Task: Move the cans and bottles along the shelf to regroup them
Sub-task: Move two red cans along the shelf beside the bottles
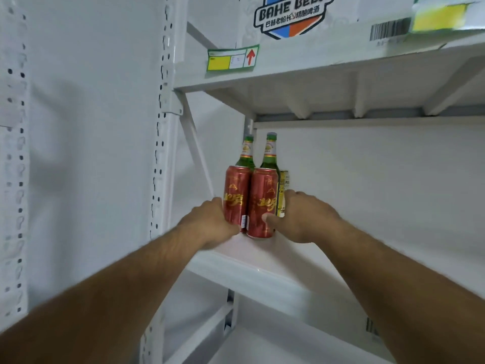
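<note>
**Both hands bracket the red cans at the shelf's left end**

Head view: two red cans stand upright and touching at the near left end of the white shelf (262,261). The left hand (207,224) wraps the left red can (236,198) from its left side, fingers curled round the lower body. The right hand (301,219) reaches in from the right, thumb pressed on the front of the right red can (263,203); its fingers pass behind, between that can and a yellow can (283,193) just beside it, so how fully they close cannot be told. Two green bottles (270,153) stand upright right behind the red cans.

Each can's long axis is vertical and sits directly between the two hands, each hand nearest its own can. Open shelf lies to the right, so a regrouping slide likely goes that way. A beer carton (294,14) sits on the shelf above
</note>
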Motion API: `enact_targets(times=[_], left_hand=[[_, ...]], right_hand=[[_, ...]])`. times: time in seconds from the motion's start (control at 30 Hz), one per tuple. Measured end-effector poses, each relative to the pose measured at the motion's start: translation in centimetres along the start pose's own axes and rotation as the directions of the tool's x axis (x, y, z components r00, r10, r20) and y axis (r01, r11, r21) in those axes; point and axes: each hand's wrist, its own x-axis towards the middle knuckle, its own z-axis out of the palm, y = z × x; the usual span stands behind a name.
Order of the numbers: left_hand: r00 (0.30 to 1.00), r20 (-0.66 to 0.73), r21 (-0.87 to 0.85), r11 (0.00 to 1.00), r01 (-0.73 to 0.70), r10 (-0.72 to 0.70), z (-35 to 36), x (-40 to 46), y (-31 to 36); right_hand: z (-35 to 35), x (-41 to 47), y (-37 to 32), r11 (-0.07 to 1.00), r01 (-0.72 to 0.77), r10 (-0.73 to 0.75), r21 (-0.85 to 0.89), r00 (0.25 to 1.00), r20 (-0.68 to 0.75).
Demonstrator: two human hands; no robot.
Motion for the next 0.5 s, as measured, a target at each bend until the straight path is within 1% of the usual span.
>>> enact_targets(times=[0.1, 0.13, 0.2, 0.27, 0.37, 0.43, 0.5], left_hand=[[0.998, 0.036, -0.146, 0.989, -0.038, 0.044, 0.6, 2.2, -1.4], [0.997, 0.041, -0.193, 0.98, -0.054, 0.063, 0.8, 2.9, -1.7], [0.993, 0.046, -0.301, 0.95, -0.09, 0.109, 1.2, 4.0, -2.2], [0.988, 0.046, -0.415, 0.902, -0.115, 0.147, 1.6, 5.2, -2.6], [0.989, 0.013, -0.518, 0.847, -0.119, 0.147, 2.0, 6.7, -2.9], [0.988, 0.008, -0.547, 0.828, -0.124, 0.154, 2.2, 7.5, -3.0], [0.989, 0.018, -0.566, 0.817, -0.11, 0.146, 2.5, 8.1, -3.1]], right_hand=[[0.8, 1.5, -1.1, 0.997, -0.054, 0.056, 0.064, 0.998, -0.027], [0.9, 1.9, -1.5, 0.993, -0.058, 0.062, 0.107, 0.997, -0.036], [1.2, 2.6, -2.3, 0.965, -0.069, 0.083, 0.253, 0.996, -0.044], [1.4, 3.5, -3.0, 0.902, -0.091, 0.12, 0.422, 0.992, -0.042], [1.6, 4.8, -3.9, 0.764, -0.138, 0.222, 0.631, 0.974, -0.055], [1.8, 5.5, -4.0, 0.671, -0.154, 0.28, 0.725, 0.958, -0.055], [2.0, 6.0, -4.0, 0.611, -0.153, 0.311, 0.777, 0.949, -0.058]])
